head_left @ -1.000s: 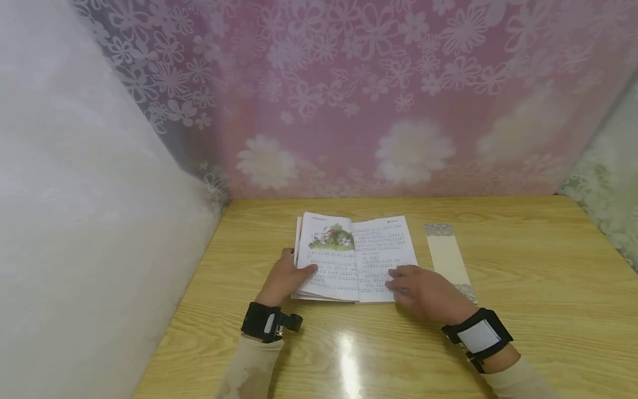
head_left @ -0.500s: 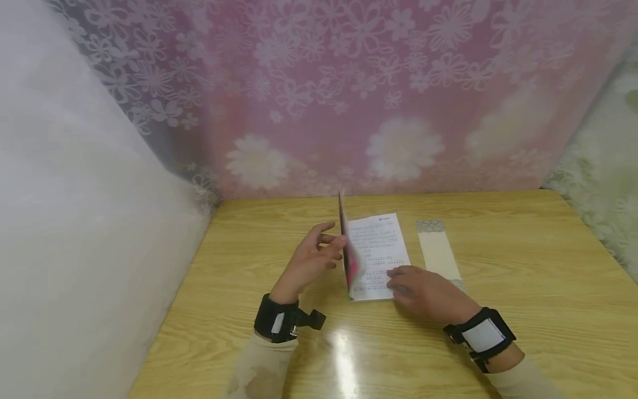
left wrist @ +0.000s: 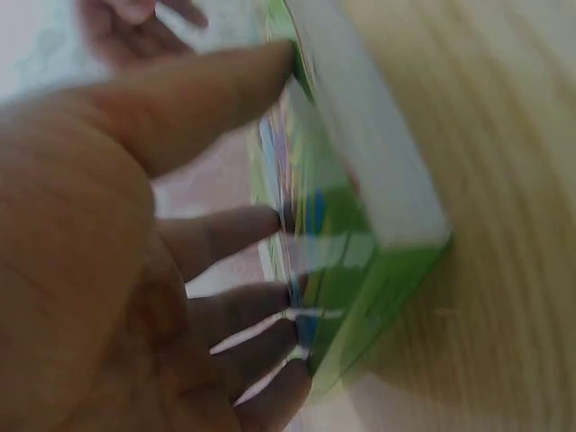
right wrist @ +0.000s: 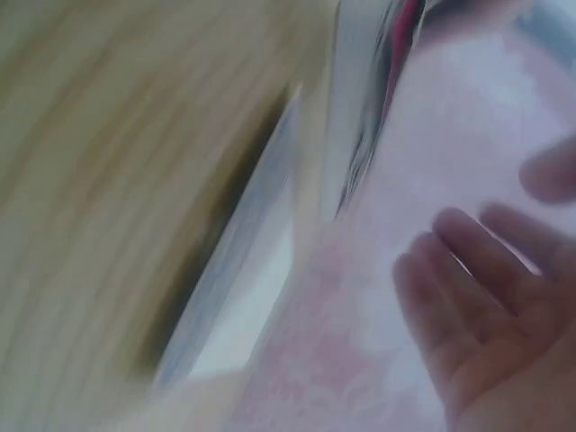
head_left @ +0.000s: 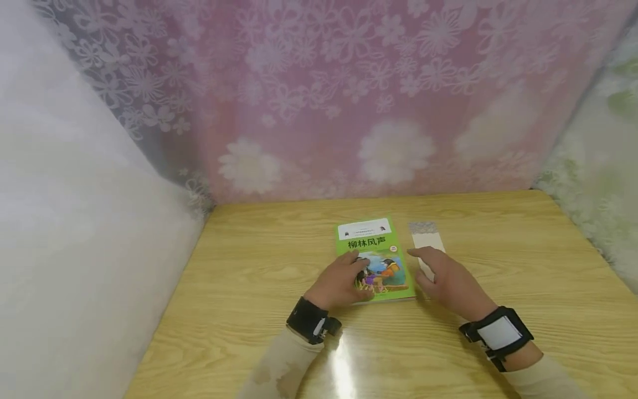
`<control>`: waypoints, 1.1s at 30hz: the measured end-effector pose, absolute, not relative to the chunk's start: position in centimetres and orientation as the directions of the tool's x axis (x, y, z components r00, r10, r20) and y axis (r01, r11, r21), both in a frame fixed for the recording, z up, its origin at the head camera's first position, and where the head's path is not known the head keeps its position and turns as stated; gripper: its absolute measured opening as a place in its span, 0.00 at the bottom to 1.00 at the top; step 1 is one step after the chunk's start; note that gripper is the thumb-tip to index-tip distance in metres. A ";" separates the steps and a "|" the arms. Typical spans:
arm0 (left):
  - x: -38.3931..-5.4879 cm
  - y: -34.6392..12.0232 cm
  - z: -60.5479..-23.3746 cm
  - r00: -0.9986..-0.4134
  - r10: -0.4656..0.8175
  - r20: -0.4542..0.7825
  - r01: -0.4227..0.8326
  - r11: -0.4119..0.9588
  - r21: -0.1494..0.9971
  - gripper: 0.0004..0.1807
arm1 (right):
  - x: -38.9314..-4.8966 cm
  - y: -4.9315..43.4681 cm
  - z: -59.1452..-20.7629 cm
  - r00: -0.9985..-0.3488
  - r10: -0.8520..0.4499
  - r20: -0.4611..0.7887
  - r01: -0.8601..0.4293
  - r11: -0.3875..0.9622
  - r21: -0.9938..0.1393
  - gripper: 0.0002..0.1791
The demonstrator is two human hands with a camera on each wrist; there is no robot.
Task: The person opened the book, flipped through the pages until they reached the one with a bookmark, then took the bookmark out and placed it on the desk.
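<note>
At the frame's centre, the left hand (head_left: 344, 284) rests flat-fingered on the closed green paperback book (head_left: 375, 244); the right hand (head_left: 448, 280) lies relaxed on the cream paper bookmark (head_left: 427, 239) on the wooden worktop (head_left: 523, 260).

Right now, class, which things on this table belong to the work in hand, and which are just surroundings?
In hand:
green book, closed, under the left hand
bookmark, beside the book, by the right hand

Surroundings:
wooden table
floral curtain
</note>
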State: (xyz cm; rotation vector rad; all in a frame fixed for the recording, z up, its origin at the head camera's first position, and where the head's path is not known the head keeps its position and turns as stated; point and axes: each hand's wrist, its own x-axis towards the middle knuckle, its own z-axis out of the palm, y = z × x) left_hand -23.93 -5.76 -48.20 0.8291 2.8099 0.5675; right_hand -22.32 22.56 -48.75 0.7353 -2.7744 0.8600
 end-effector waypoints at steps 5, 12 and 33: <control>-23.8 -4.5 -48.0 -0.858 0.512 -0.043 0.466 0.810 0.357 0.41 | -22.2 20.9 -49.6 -0.756 -0.573 0.318 -0.655 0.678 -0.334 0.22; -23.7 -4.3 -48.2 -0.867 0.490 -0.086 0.434 0.829 0.352 0.41 | -22.2 20.1 -50.9 -0.741 -0.600 0.302 -0.670 0.691 -0.272 0.23; -24.1 -5.1 -47.7 -0.816 0.578 -0.028 0.543 0.781 0.308 0.40 | -22.5 19.1 -50.2 -0.757 -0.582 0.298 -0.652 0.706 -0.278 0.13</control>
